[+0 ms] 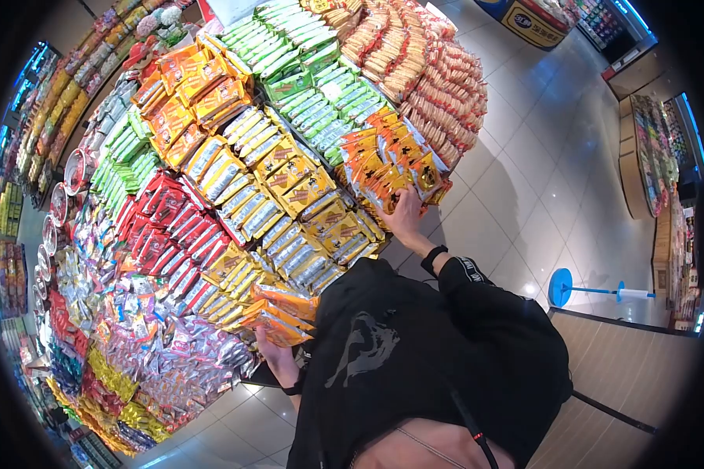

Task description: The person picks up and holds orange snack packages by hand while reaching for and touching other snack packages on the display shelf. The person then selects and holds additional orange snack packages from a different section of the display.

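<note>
Low in the view, my left hand (277, 356) is closed on the lower end of a few orange snack packets (283, 314), which lean over the display's near edge beside yellow packets (231, 270). My right hand (404, 216) reaches to the right corner of the display and touches the orange packets (383, 168) stacked there. Its fingers are partly hidden among the packets, so whether it grips one cannot be made out. Yellow packets with silver backs (293, 184) stand in rows between the hands.
Red packets (160, 223), green packets (309, 94) and reddish-brown snack packets (438, 94) fill the rest of the display. Small wrapped sweets (156, 344) lie at the lower left. A blue stand (560, 288) is on the tiled floor at the right, near a wooden surface (626, 363).
</note>
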The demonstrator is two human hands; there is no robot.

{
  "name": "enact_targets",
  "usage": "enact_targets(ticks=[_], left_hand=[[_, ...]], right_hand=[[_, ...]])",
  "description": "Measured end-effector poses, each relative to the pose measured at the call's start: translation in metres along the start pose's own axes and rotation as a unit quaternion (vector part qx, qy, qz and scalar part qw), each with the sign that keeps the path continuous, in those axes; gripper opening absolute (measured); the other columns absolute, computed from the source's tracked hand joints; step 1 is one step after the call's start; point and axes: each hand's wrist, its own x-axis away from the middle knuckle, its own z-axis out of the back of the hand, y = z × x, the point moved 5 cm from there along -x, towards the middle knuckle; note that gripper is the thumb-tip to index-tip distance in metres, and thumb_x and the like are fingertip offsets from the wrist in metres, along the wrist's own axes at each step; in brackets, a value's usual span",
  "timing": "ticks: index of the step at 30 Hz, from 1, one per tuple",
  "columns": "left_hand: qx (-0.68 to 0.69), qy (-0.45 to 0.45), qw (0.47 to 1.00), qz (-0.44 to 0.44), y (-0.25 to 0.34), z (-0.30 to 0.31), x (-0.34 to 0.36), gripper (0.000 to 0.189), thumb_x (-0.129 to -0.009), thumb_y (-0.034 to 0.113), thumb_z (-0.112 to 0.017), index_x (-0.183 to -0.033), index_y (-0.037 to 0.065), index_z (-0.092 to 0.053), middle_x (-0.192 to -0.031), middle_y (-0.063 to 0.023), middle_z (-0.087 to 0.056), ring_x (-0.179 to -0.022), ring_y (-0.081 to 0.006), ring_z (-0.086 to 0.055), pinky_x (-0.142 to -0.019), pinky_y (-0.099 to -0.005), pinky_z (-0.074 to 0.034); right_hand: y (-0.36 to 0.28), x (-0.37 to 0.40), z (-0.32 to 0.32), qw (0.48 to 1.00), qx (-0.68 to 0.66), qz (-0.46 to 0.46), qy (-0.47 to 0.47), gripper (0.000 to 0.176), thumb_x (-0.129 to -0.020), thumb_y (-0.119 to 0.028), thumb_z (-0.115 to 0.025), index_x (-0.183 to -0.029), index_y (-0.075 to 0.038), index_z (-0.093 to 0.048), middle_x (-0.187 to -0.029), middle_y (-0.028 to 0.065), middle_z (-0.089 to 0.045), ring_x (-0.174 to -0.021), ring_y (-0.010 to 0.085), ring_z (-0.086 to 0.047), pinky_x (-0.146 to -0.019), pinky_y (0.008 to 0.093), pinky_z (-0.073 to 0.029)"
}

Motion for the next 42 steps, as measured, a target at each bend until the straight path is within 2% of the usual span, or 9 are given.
enact_targets(ticks=[11,13,19,22,23,28,29,34,42], left_hand=[[-0.001,-0.021,1.000,0.007,-0.006,0.014,-0.007,0.057,-0.092,0.034,-0.062,-0.138,0.005,-0.046,-0.135,-0.0114,-0.056,-0.123,-0.0281,-0.054,-0.105,-0.0456,-0.043],[0.009,-0.095,0.995,-0.003,-0.004,0.007,-0.009,0.057,-0.092,0.034,-0.062,-0.138,0.005,-0.046,-0.135,-0.0114,-0.055,-0.123,-0.0283,-0.054,-0.105,-0.0457,-0.043],[0.032,0.000,0.999,0.027,-0.003,-0.001,-0.001,0.054,-0.090,0.029,-0.067,-0.135,0.005,-0.049,-0.128,-0.0089,-0.059,-0.117,-0.0255,-0.057,-0.102,-0.0425,-0.045],[0.015,-0.064,0.998,0.007,-0.011,0.018,-0.010,0.049,-0.091,0.026,-0.064,-0.133,0.006,-0.050,-0.123,-0.0069,-0.060,-0.112,-0.0223,-0.060,-0.097,-0.0387,-0.049],[0.015,-0.027,0.999,0.004,-0.004,-0.002,-0.003,0.045,-0.093,0.024,-0.062,-0.132,0.006,-0.049,-0.120,-0.0059,-0.060,-0.109,-0.0191,-0.061,-0.093,-0.0353,-0.051],[0.000,-0.005,1.000,0.007,0.002,-0.002,-0.004,0.046,-0.093,0.022,-0.061,-0.133,0.005,-0.047,-0.124,-0.0062,-0.059,-0.111,-0.0196,-0.060,-0.095,-0.0367,-0.050],[-0.008,-0.004,1.000,-0.003,0.004,-0.001,-0.004,0.047,-0.093,0.022,-0.061,-0.135,0.005,-0.046,-0.126,-0.0066,-0.058,-0.113,-0.0201,-0.060,-0.097,-0.0370,-0.050],[0.033,-0.040,0.998,-0.030,0.010,-0.011,-0.015,0.045,-0.097,0.026,-0.056,-0.136,0.004,-0.047,-0.131,-0.0098,-0.058,-0.120,-0.0262,-0.057,-0.104,-0.0430,-0.045],[0.051,-0.070,0.996,-0.009,0.012,-0.025,-0.008,0.054,-0.092,0.020,-0.065,-0.138,0.004,-0.042,-0.128,-0.0103,-0.059,-0.113,-0.0216,-0.061,-0.097,-0.0386,-0.051]], right_hand=[[-0.002,0.016,0.015,0.997,-0.031,0.039,-0.064,0.068,-0.076,-0.035,-0.083,-0.117,-0.005,-0.038,-0.147,0.0265,-0.023,-0.132,0.0430,-0.030,-0.107,0.0526,-0.029],[-0.002,0.019,0.017,0.996,-0.020,0.021,-0.086,0.068,-0.075,-0.032,-0.085,-0.115,-0.004,-0.038,-0.149,0.0267,-0.023,-0.132,0.0425,-0.032,-0.108,0.0531,-0.029],[0.005,0.023,0.018,0.996,-0.043,0.056,-0.053,0.065,-0.072,-0.029,-0.086,-0.113,-0.006,-0.041,-0.148,0.0258,-0.025,-0.133,0.0421,-0.031,-0.105,0.0573,-0.028],[-0.001,0.023,0.026,0.996,-0.053,0.063,-0.040,0.061,-0.073,-0.028,-0.085,-0.112,-0.007,-0.044,-0.147,0.0248,-0.030,-0.133,0.0416,-0.033,-0.106,0.0549,-0.029],[-0.004,0.023,0.027,0.994,-0.067,0.080,-0.044,0.061,-0.073,-0.028,-0.085,-0.112,-0.007,-0.044,-0.147,0.0248,-0.030,-0.133,0.0416,-0.033,-0.106,0.0549,-0.029],[-0.014,0.001,0.041,0.988,-0.099,0.119,-0.005,0.045,-0.083,-0.018,-0.075,-0.113,-0.004,-0.045,-0.144,0.0243,-0.034,-0.133,0.0448,-0.034,-0.106,0.0534,-0.032],[-0.029,-0.007,0.054,0.986,-0.112,0.123,-0.002,0.032,-0.091,-0.014,-0.065,-0.114,-0.004,-0.046,-0.145,0.0205,-0.035,-0.133,0.0373,-0.038,-0.105,0.0454,-0.037],[-0.069,-0.040,0.071,0.970,-0.185,0.154,-0.043,0.029,-0.091,-0.008,-0.061,-0.115,-0.002,-0.047,-0.139,0.0207,-0.041,-0.134,0.0380,-0.038,-0.108,0.0471,-0.034],[-0.153,-0.095,0.084,0.918,-0.290,0.238,-0.125,0.030,-0.092,-0.011,-0.061,-0.118,-0.003,-0.050,-0.136,0.0186,-0.047,-0.129,0.0347,-0.045,-0.103,0.0433,-0.039]])
